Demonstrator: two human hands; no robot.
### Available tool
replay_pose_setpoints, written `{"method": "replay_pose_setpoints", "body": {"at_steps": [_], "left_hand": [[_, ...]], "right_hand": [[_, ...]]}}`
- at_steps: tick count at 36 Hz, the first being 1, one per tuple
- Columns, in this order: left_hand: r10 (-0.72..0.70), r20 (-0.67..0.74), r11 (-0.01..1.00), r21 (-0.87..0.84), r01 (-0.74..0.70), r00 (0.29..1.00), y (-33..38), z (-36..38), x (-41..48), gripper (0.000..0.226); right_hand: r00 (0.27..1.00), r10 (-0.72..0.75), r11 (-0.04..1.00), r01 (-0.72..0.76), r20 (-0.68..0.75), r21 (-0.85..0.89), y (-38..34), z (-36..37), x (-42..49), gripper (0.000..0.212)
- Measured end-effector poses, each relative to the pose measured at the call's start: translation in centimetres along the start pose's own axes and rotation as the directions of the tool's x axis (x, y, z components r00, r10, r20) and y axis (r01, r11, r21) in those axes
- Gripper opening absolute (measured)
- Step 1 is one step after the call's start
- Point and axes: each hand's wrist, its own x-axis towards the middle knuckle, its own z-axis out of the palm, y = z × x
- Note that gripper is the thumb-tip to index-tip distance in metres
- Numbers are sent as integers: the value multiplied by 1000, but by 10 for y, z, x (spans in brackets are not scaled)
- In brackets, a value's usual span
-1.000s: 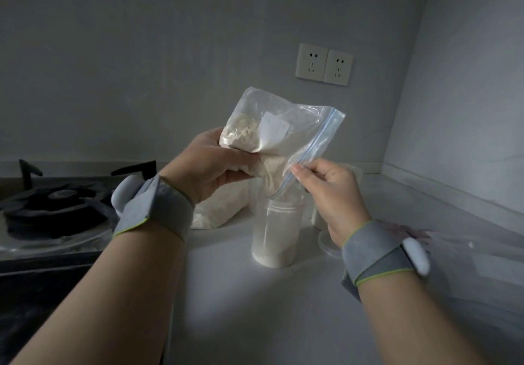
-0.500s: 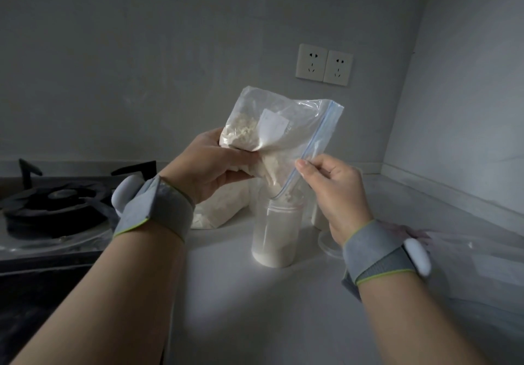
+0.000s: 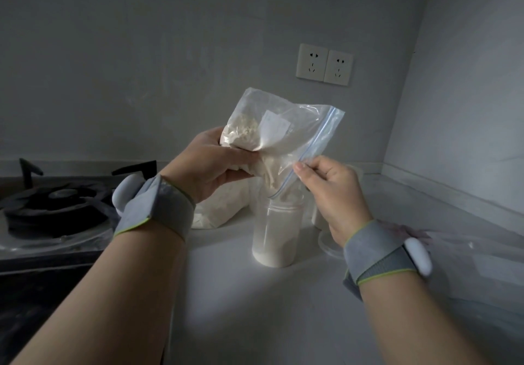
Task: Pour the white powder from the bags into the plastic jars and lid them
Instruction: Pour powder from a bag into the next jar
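Observation:
A clear zip bag (image 3: 283, 135) of white powder is tipped over an open plastic jar (image 3: 276, 234), its lower corner at the jar's mouth. My left hand (image 3: 207, 163) grips the bag's powder-filled end from the left. My right hand (image 3: 329, 186) pinches the blue zip edge of the bag. The jar stands on the white counter (image 3: 255, 308) with a layer of powder at its bottom. A second bag of powder (image 3: 221, 208) lies behind my left wrist. A round clear lid (image 3: 329, 244) lies to the right of the jar.
A black gas hob (image 3: 54, 206) sits at the left. Two wall sockets (image 3: 324, 64) are on the back wall. Another white jar (image 3: 319, 217) is partly hidden behind my right hand. An empty clear bag (image 3: 467, 251) lies on the counter at the right, by the side wall.
My right hand has slid a little up along the zip edge. The bag stays tipped over the jar and the powder level in the jar looks about the same.

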Motion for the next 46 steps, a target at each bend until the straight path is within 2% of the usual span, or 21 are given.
{"method": "replay_pose_setpoints", "body": {"at_steps": [13, 17, 27, 31, 41, 46], "left_hand": [[2, 4, 1000, 21, -2, 1000, 0, 0, -1, 29], [1, 13, 1000, 22, -1, 1000, 1, 1, 0, 29], [-3, -6, 1000, 26, 3, 1000, 2, 1, -1, 31], [1, 4, 999, 37, -1, 1000, 3, 1, 0, 30], [-39, -23, 983, 180, 43, 999, 1, -2, 2, 54], [-35, -57, 968, 247, 48, 998, 1, -2, 2, 45]], "right_hand": [[1000, -1, 1000, 1, -2, 18, -1, 0, 0, 27], [998, -32, 999, 32, -55, 8, 0, -1, 1, 28], [1000, 11, 999, -11, -7, 36, -1, 0, 0, 26], [998, -20, 1000, 21, -60, 21, 1, -1, 1, 30], [1000, -11, 998, 12, -8, 54, 0, 0, 1, 27], [1000, -12, 999, 12, -7, 49, 0, -2, 1, 24]]}}
